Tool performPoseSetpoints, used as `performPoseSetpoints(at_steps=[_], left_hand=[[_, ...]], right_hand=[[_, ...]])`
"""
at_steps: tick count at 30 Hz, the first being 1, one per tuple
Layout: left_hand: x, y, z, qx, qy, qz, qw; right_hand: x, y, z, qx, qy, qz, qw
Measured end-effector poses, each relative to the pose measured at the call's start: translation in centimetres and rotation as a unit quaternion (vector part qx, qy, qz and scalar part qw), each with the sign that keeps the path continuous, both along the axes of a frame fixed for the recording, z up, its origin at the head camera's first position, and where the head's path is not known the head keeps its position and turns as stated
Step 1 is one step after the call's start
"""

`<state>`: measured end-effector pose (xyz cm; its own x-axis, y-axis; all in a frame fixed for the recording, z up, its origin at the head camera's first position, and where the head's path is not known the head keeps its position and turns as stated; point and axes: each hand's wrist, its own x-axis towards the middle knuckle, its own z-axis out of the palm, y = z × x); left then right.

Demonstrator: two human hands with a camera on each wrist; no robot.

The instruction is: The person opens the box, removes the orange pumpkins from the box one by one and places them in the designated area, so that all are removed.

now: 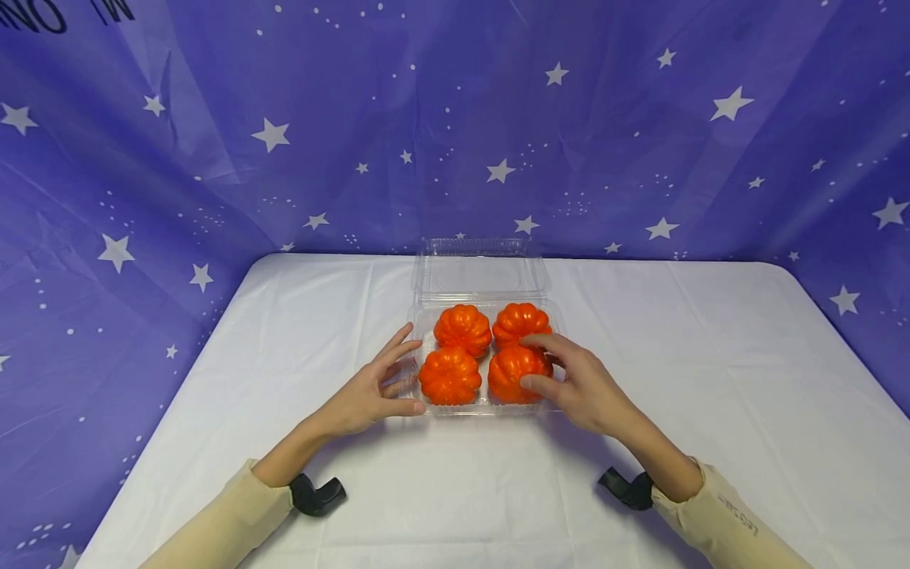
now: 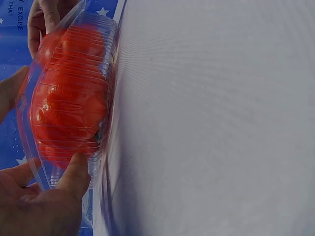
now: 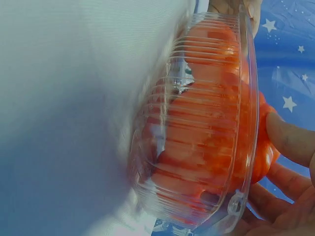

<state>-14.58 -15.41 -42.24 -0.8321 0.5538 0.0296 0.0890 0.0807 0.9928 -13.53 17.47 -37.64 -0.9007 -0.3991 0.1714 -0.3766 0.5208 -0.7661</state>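
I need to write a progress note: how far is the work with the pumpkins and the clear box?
Done: four orange pumpkins sit in the clear box. In hand: the right hand holds the front right pumpkin; the left hand touches the box's left side. Left: the lid is open.

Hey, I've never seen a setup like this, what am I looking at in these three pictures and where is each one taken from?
No machine here: a person works with two bare hands and wears three cameras. The wide picture comes from the head, looking down on a table under a white cloth. The two sideways close-ups come from cameras strapped to the wrists.

On the cloth sits a clear plastic clamshell box, its lid open at the back, with four orange toy pumpkins inside. The right hand grips the front right pumpkin between thumb and fingers. The left hand rests with straight fingers against the box's left side, thumb at its front edge. A starry blue curtain hangs behind.
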Motion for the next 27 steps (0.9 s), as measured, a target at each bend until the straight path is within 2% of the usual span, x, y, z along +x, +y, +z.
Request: performPoseSetpoints(at_steps=[15, 27], left_hand=[[0.1, 0.0, 0.1, -0.006, 0.001, -0.001, 1.0000], [0.1, 0.0, 0.0, -0.011, -0.003, 0.004, 0.9999]], right_hand=[[0.3, 0.9, -0.1, -0.082, -0.019, -0.003, 0.996], [0.9, 1.5, 0.2, -0.104, -0.008, 0.004, 0.995]])
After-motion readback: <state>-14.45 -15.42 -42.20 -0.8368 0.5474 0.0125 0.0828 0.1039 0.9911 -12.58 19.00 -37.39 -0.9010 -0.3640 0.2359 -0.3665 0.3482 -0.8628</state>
